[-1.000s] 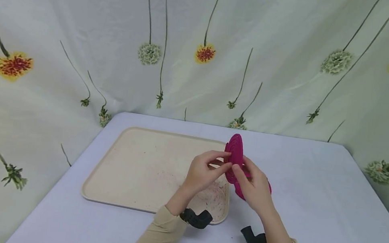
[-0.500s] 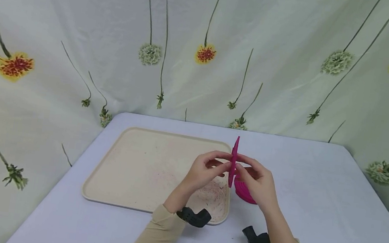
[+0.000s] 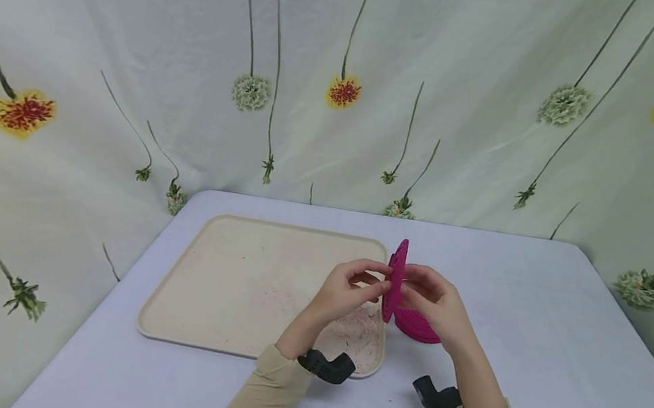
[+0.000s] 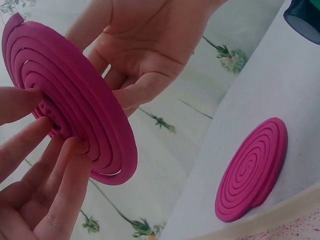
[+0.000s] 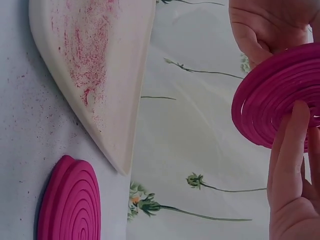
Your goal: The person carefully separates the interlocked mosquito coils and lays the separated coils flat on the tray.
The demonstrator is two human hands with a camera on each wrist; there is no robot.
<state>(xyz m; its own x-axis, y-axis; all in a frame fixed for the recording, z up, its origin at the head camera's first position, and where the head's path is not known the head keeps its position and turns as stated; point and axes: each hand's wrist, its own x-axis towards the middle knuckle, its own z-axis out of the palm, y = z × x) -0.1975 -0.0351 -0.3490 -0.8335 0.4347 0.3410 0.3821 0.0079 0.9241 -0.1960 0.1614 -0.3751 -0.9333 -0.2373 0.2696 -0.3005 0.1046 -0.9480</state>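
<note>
Head view, centre of frame: 2 hands meet above the right edge of the tray (image 3: 220, 272). Between them stands a pink spiral coil (image 3: 395, 280), held on edge, seen almost edge-on, clear of the table.

Left hand (image 3: 346, 295): fingers curled onto the coil's left face, thumb on top. In the left wrist view the fingertips (image 4: 65, 165) press the ridged face of the coil (image 4: 70, 100) at the lower left of the frame. Grip: grasping the coil.

Right hand (image 3: 434, 302): fingers curled to the coil's right face. In the right wrist view 1 finger (image 5: 292, 135) lies across the coil (image 5: 277, 102) at the right of the frame; the left hand (image 5: 265, 25) shows at the upper right. Grip: also grasping the coil.

A second pink coil (image 3: 417, 325) lies flat on the white table (image 3: 531, 338), just right of the tray's right rim and directly below the right hand; not touched. Left wrist view shows it at the lower right (image 4: 252, 170); right wrist view at the lower left (image 5: 70, 205), near the tray corner (image 5: 115, 100).

Tray: beige, with pink dust in the lower right corner nearest the hands. Some specks on the table beside it.

Background: pale cloth (image 3: 139, 38) with printed flowers, filling the upper half of the head view.
</note>
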